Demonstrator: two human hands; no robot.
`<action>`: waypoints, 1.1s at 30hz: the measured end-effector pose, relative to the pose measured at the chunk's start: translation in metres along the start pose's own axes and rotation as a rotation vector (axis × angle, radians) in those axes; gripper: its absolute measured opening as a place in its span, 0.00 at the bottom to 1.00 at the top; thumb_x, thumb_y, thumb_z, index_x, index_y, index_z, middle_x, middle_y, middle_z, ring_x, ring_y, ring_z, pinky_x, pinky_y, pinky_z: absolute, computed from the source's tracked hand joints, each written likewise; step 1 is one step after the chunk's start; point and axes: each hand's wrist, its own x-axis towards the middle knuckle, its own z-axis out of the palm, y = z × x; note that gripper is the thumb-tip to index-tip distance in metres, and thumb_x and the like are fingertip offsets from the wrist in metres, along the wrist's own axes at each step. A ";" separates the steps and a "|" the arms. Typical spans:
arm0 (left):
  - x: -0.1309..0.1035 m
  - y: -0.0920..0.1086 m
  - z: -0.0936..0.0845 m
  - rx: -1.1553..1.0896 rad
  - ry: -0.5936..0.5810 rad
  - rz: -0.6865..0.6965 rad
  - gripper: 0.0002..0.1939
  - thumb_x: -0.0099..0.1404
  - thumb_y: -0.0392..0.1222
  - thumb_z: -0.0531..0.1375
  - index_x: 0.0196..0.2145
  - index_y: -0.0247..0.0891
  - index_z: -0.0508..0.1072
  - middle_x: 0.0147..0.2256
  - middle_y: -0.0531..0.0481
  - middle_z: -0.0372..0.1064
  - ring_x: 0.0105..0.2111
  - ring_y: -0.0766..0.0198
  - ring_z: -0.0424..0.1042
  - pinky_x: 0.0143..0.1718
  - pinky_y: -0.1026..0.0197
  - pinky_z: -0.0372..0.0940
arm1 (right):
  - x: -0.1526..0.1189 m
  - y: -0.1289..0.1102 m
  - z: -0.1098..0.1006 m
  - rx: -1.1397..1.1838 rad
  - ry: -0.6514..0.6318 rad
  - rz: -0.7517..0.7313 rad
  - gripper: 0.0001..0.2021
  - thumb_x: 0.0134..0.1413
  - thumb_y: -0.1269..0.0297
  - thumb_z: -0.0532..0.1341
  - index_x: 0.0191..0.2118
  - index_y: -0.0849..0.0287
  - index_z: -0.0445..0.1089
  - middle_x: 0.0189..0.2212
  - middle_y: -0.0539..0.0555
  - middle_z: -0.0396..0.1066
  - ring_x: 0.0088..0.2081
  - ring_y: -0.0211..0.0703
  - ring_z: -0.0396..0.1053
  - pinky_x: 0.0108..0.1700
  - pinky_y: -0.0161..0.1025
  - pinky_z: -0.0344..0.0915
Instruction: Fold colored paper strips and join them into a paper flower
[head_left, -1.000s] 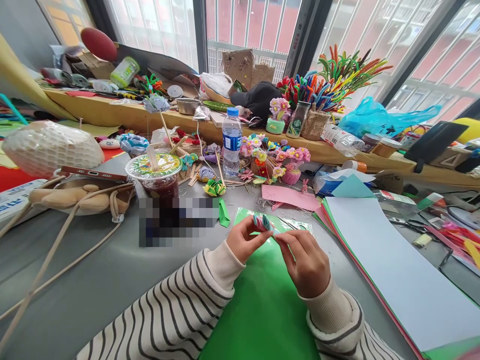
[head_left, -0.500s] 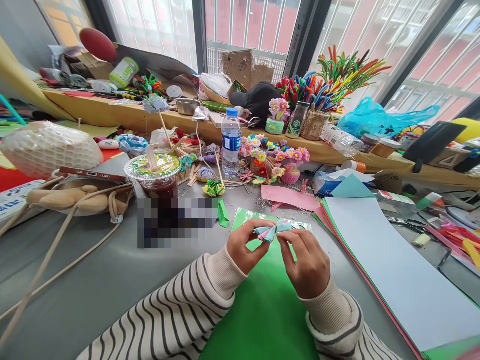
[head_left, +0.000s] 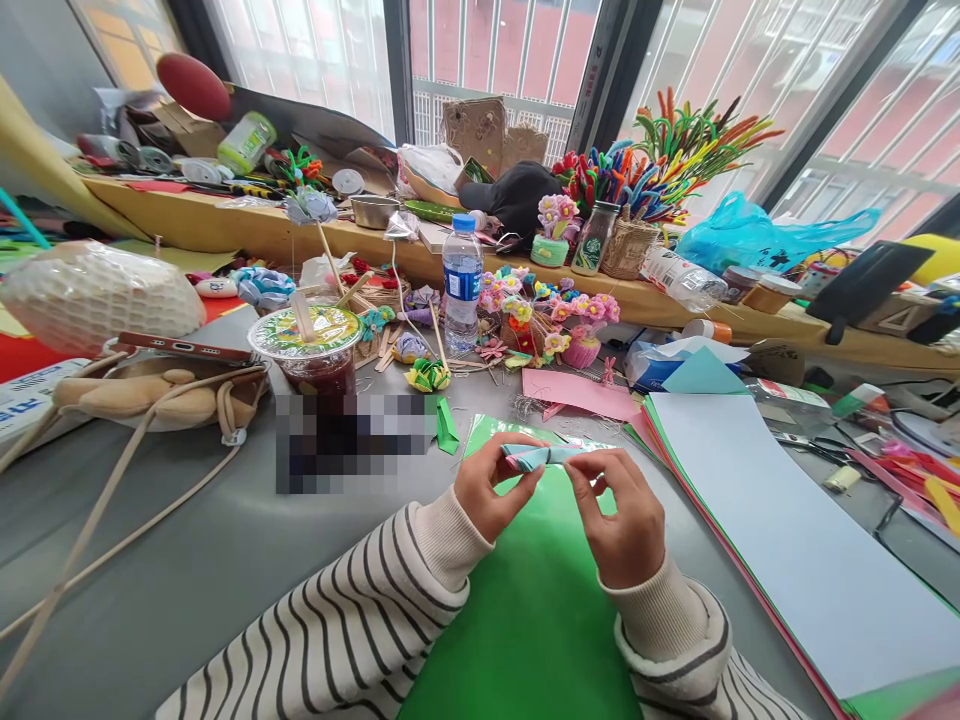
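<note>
A small folded paper piece (head_left: 534,457), light blue with some pink, is held up in front of me, narrow at its middle. My left hand (head_left: 491,490) pinches its left end between thumb and fingers. With thumb and fingertips closed on the right end, my right hand (head_left: 619,510) grips the same piece. Below both hands lies a glossy green sheet (head_left: 525,620). A small folded green paper strip (head_left: 447,428) rests on the grey table left of my hands.
A stack of coloured paper (head_left: 780,520) lies to the right. Behind my hands are a pink sheet (head_left: 577,393) and a water bottle (head_left: 463,285). At left stand a lidded drink cup (head_left: 307,340) and a bag with cords (head_left: 157,400). Craft supplies crowd the back ledge (head_left: 345,238).
The folded paper has tilted, so it now looks flatter and shows less pink. My right hand has shifted slightly to the right; my left hand is nearly in place.
</note>
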 end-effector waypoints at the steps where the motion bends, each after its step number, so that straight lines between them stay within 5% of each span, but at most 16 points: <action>1: 0.001 -0.001 0.000 -0.057 0.022 -0.022 0.11 0.51 0.36 0.60 0.34 0.35 0.65 0.35 0.45 0.69 0.35 0.63 0.69 0.39 0.62 0.65 | 0.001 0.002 -0.001 -0.025 0.017 -0.015 0.02 0.49 0.72 0.56 0.30 0.61 0.65 0.26 0.53 0.66 0.27 0.38 0.62 0.27 0.35 0.62; 6: 0.008 -0.007 -0.004 -0.297 0.069 -0.144 0.18 0.47 0.40 0.63 0.35 0.34 0.64 0.29 0.50 0.68 0.31 0.65 0.69 0.34 0.61 0.66 | 0.003 0.010 0.000 -0.119 -0.052 -0.070 0.13 0.46 0.62 0.59 0.39 0.61 0.66 0.34 0.58 0.67 0.37 0.47 0.63 0.39 0.46 0.62; 14: 0.013 -0.006 -0.007 -0.415 0.080 -0.279 0.21 0.44 0.40 0.65 0.36 0.34 0.64 0.26 0.51 0.69 0.30 0.64 0.70 0.31 0.61 0.67 | -0.002 0.012 0.004 0.240 -0.305 0.294 0.09 0.49 0.61 0.56 0.33 0.60 0.67 0.29 0.54 0.70 0.29 0.39 0.68 0.30 0.35 0.68; 24: 0.015 -0.012 -0.009 -0.488 0.060 -0.326 0.19 0.41 0.37 0.67 0.31 0.33 0.65 0.26 0.51 0.71 0.29 0.66 0.70 0.34 0.62 0.65 | -0.002 0.007 0.005 0.415 -0.364 0.465 0.12 0.46 0.57 0.57 0.34 0.60 0.67 0.31 0.55 0.69 0.33 0.41 0.67 0.31 0.35 0.68; 33: 0.015 -0.011 -0.009 -0.516 0.031 -0.429 0.19 0.39 0.38 0.68 0.30 0.33 0.69 0.26 0.50 0.71 0.27 0.66 0.70 0.31 0.63 0.64 | -0.002 0.011 0.006 0.732 -0.439 0.726 0.15 0.44 0.53 0.58 0.30 0.62 0.69 0.23 0.52 0.69 0.25 0.37 0.66 0.25 0.34 0.66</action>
